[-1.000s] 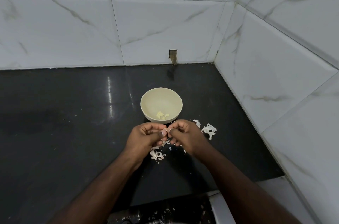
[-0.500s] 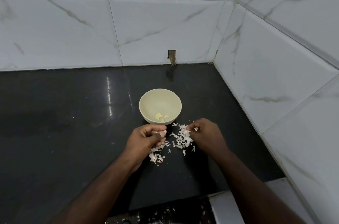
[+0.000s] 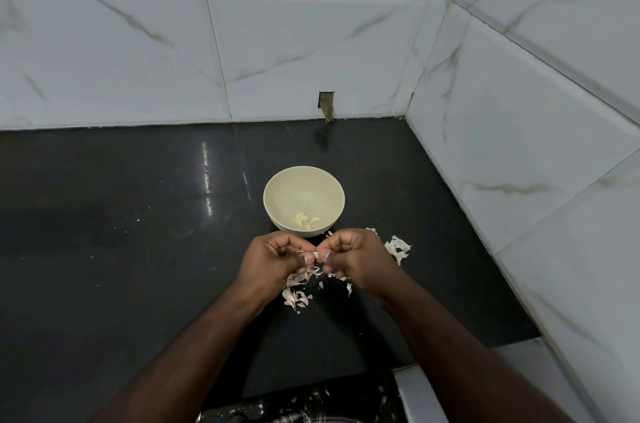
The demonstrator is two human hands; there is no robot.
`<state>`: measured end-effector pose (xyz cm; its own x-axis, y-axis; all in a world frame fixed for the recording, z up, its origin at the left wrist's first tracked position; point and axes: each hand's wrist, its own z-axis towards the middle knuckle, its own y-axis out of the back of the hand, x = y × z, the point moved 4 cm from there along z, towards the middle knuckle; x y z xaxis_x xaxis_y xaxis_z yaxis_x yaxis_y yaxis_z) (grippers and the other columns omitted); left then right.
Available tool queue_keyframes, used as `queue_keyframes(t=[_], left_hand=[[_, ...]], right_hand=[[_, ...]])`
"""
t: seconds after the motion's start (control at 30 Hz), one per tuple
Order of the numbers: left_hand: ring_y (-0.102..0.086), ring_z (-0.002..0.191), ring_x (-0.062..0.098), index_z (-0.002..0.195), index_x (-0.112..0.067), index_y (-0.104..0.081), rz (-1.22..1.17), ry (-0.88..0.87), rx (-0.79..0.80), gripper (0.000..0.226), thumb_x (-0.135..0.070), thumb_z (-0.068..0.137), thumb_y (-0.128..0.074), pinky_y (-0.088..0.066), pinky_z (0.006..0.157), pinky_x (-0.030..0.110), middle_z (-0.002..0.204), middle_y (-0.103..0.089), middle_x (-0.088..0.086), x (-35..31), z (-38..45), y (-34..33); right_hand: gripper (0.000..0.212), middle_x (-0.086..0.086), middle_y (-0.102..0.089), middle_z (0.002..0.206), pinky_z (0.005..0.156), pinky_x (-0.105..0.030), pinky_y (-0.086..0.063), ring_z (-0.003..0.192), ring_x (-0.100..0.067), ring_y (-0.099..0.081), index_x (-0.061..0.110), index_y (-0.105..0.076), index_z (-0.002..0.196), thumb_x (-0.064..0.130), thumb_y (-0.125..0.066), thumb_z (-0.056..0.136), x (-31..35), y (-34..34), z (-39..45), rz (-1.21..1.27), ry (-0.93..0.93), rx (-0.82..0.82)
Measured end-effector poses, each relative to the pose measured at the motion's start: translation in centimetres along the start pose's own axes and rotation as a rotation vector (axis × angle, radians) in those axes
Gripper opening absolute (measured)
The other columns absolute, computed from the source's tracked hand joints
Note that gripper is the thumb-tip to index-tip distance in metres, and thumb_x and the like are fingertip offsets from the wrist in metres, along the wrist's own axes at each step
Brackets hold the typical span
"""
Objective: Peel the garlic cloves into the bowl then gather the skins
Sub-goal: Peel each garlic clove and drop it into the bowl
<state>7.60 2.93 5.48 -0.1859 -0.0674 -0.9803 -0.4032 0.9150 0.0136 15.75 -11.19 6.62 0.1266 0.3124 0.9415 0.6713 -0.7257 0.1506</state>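
Observation:
A cream bowl [image 3: 273,200] stands on the black counter with a few peeled garlic cloves [image 3: 305,220] at its bottom. Just in front of it my left hand [image 3: 273,261] and my right hand [image 3: 353,256] meet, fingers curled, pinching one small garlic clove [image 3: 314,255] between their thumbs and fingertips. White garlic skins [image 3: 296,298] lie scattered on the counter under and between my hands, and another clump of skins [image 3: 398,248] lies to the right of my right hand.
The black counter [image 3: 138,249] runs left and back to white marble-tiled walls, with the corner at the right rear. A small hole [image 3: 326,103] is cut in the back wall. The counter's front edge is near my forearms, with skin flakes below it.
My right hand had moved right over the skins half a second ago; it has come back to the left hand and both pinch the clove again.

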Motion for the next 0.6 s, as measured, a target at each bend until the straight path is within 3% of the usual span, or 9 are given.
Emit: queue_keyframes(t=[0.13, 0.23, 0.6], left_hand=[[-0.064, 0.063, 0.020, 0.079, -0.007, -0.075, 0.022, -0.052, 0.036, 0.017, 0.010, 0.079, -0.074, -0.056, 0.061, 0.025, 0.075, -0.073, 0.019, -0.29, 0.05, -0.05], [-0.068, 0.064, 0.013, 0.078, -0.007, -0.075, 0.027, -0.075, 0.057, 0.018, 0.011, 0.079, -0.074, -0.055, 0.062, 0.022, 0.074, -0.074, 0.009, -0.37, 0.03, -0.23], [-0.071, 0.069, 0.010, 0.084, -0.005, -0.073, -0.084, -0.060, 0.072, 0.018, 0.013, 0.082, -0.069, -0.055, 0.065, 0.020, 0.075, -0.075, 0.005, -0.10, -0.02, -0.56]], right_hand=[[0.013, -0.012, -0.066, 0.074, 0.053, -0.021, -0.043, 0.060, -0.012, -0.056, 0.003, -0.069, 0.083, -0.006, -0.062, 0.090, -0.56, -0.08, 0.13, 0.225, -0.146, 0.064], [0.012, -0.012, -0.067, 0.078, 0.052, -0.020, -0.045, 0.061, -0.012, -0.058, 0.001, -0.068, 0.087, -0.006, -0.060, 0.092, -0.88, 0.03, 0.14, 0.343, -0.239, 0.106], [0.013, -0.011, -0.068, 0.079, 0.053, -0.022, -0.046, 0.061, -0.014, -0.059, 0.005, -0.065, 0.092, -0.003, -0.055, 0.093, -0.77, 0.00, 0.14, 0.448, -0.334, 0.160]])
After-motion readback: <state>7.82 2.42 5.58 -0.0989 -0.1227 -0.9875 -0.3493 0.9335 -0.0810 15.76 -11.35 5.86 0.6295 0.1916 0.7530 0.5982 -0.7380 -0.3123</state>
